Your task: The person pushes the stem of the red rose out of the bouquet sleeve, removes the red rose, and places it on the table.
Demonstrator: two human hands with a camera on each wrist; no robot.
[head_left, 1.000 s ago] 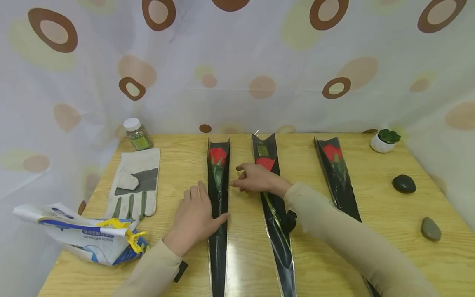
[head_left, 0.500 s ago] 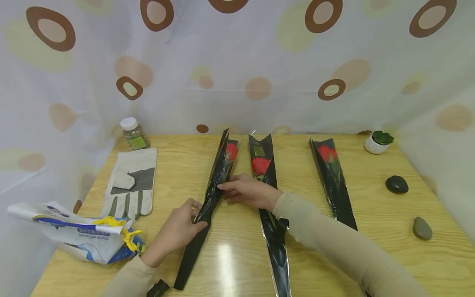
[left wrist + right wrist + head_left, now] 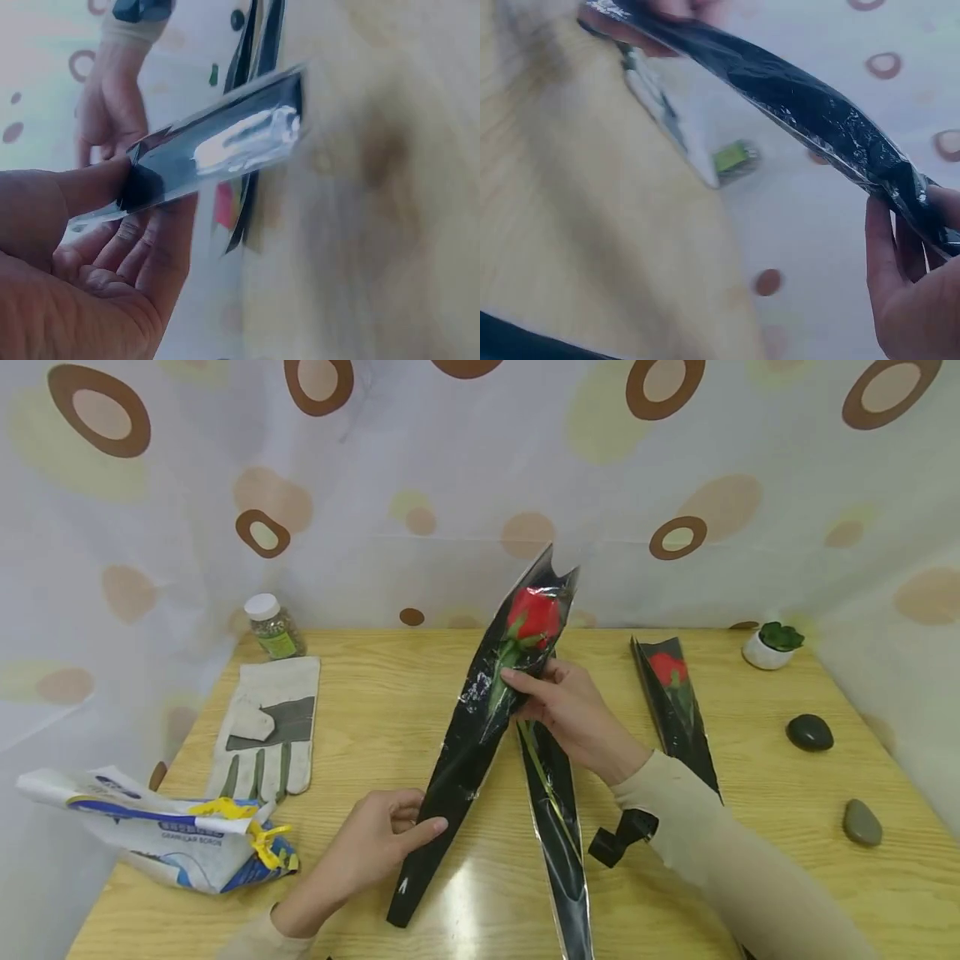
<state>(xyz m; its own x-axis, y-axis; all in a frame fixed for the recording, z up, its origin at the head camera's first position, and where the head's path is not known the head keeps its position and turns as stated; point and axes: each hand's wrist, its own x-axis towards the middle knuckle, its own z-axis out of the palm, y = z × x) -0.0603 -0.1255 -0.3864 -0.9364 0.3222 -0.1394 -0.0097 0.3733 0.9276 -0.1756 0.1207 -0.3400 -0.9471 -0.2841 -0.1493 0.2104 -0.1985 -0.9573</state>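
Observation:
A red rose in a black, clear-fronted sleeve (image 3: 472,735) is raised off the table and slants up to the right in the head view. My right hand (image 3: 573,714) grips it just below the bloom, thumb in front. Lower down, my left hand (image 3: 382,835) pinches the narrow end between thumb and fingers. That narrow end (image 3: 225,150) crosses the left wrist view, with a bright glare on its film. Beneath the held rose lies a second wrapped rose (image 3: 555,827), its bloom hidden. Farther right rests a third wrapped rose (image 3: 678,718), partly covered by my right sleeve.
On the left are a white and grey work glove (image 3: 273,727), a jar with a white lid (image 3: 276,627) and a crumpled bag with a yellow tie (image 3: 187,843). A small potted succulent (image 3: 772,646), a black stone (image 3: 810,732) and a grey stone (image 3: 862,822) sit at the right.
The leftmost wrapped rose has been picked up from the table, tilted and carried rightward over the middle one. Both hands have gone from beside it to holding it.

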